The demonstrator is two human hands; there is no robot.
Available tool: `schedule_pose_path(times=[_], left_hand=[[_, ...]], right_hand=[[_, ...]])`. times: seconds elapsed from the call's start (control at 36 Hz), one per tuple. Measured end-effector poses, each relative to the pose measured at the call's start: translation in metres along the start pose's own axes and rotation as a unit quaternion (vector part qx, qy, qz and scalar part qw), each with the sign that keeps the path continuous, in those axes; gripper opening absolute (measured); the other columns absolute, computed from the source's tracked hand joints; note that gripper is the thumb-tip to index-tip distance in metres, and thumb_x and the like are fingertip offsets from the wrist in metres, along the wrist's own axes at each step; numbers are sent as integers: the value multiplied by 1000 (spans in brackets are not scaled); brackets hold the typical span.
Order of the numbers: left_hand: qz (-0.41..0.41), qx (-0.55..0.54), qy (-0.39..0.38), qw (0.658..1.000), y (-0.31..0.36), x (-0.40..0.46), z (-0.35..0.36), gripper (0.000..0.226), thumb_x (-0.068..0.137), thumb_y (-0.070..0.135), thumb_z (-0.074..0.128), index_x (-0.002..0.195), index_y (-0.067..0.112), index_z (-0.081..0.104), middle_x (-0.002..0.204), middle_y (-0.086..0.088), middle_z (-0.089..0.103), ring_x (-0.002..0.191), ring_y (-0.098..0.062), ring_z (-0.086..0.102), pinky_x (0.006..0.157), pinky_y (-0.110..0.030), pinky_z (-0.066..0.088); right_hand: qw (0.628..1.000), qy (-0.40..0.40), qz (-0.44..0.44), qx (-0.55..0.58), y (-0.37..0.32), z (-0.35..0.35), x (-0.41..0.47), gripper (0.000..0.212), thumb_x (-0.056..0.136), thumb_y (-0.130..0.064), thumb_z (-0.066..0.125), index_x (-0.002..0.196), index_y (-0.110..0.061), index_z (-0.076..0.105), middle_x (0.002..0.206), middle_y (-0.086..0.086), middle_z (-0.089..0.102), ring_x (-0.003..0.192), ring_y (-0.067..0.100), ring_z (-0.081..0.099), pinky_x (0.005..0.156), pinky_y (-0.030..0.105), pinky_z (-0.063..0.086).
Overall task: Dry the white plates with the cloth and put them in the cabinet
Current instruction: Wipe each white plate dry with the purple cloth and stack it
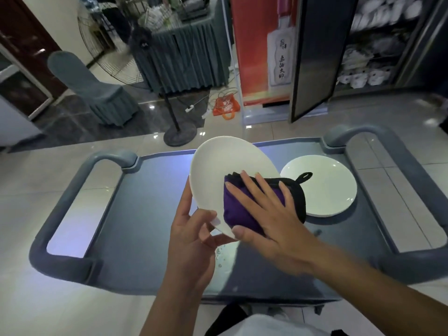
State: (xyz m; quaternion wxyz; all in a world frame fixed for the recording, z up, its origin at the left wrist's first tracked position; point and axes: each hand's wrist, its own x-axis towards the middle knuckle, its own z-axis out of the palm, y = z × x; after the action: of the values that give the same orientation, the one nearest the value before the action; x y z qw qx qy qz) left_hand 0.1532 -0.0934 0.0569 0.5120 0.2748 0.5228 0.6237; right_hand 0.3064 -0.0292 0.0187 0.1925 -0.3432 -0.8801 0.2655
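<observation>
Left hand [194,229] fingers pinch the tilted white plate [218,163] by its lower rim; right hand [269,214] fingers, spread straight, press the purple cloth [238,209] against it. Right of it, a second plate [339,185] lies on the cart surface [150,202]. Pressing hard could lever the wet rim loose.

There is a single view, from a wide-angle camera worn on the person's head. It looks forward and steeply down, so the left hand [191,241] and right hand [269,214] sit close below the lens near the middle of the frame, above the grey service cart [150,214], which fills the lower half. Farther off, the upper part takes in the tiled floor [339,122] and the open cabinet [378,44] at upper right. Straight edges bow toward the borders.
</observation>
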Motion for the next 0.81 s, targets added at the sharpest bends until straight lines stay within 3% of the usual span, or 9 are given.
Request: schedule_pose_path(times=[0.06,0.14,0.22,0.39,0.47,0.56,0.67,0.75,0.81], left_hand=[[-9,2,-2,1000,-2,0,2,75,89,-10,39,141,40,57,119,-12,71,88,-29,71,59,-43,61],[-23,-14,8,1000,-5,0,4,73,89,-8,41,141,40,57,125,-11,69,89,-27,71,63,-43,60],[-27,-13,20,999,-9,-2,6,75,89,-11,41,142,40,56,124,-13,68,92,-30,70,66,-48,60],[-48,6,75,996,-18,-2,8,76,88,-11,44,139,44,58,105,-9,72,92,-36,69,78,-70,55],[-50,11,96,994,-19,-3,6,75,87,-10,44,139,43,59,102,-6,73,87,-30,71,73,-57,61],[-62,4,107,992,-19,-6,7,68,89,-5,48,137,42,60,106,-2,72,88,-27,72,71,-53,63],[-82,-30,125,988,-18,-9,9,60,95,1,50,140,41,58,123,-11,66,106,-33,66,64,-43,61],[-82,-48,118,988,-18,-9,9,64,92,-3,49,139,39,59,119,-14,71,96,-30,70,64,-44,63],[-85,-51,125,987,-19,-8,9,64,92,-3,50,139,39,60,115,-12,73,96,-30,71,69,-47,64]], right_hand=[[997,57,1,42,3,3,-5,66,95,-70,28,156,-49,13,167,-18,-1,154,9,-12,123,56,-3],[981,191,-9,37,9,7,-20,54,96,-48,51,145,-25,53,155,-4,43,149,18,29,119,58,22],[984,174,7,17,16,13,-30,50,94,-44,54,140,-24,58,141,-7,58,135,15,49,114,53,35],[992,118,42,-4,18,21,-27,49,95,-44,47,139,-26,58,138,-9,60,128,12,53,114,46,37],[990,132,43,-7,13,23,-22,41,98,-34,44,131,-22,65,127,-6,68,115,17,61,105,46,47],[975,131,96,153,14,7,-16,32,102,-27,48,129,-29,65,115,-14,71,103,9,63,94,35,50],[966,79,79,233,15,-10,-18,36,105,-24,49,139,-32,57,119,-16,69,111,4,61,90,16,48],[992,21,22,120,1,1,-30,40,101,-34,45,139,-34,55,131,-20,62,128,4,50,112,30,36],[999,-2,30,40,-5,7,-38,46,98,-41,45,143,-37,47,141,-21,53,138,5,39,121,42,24]])
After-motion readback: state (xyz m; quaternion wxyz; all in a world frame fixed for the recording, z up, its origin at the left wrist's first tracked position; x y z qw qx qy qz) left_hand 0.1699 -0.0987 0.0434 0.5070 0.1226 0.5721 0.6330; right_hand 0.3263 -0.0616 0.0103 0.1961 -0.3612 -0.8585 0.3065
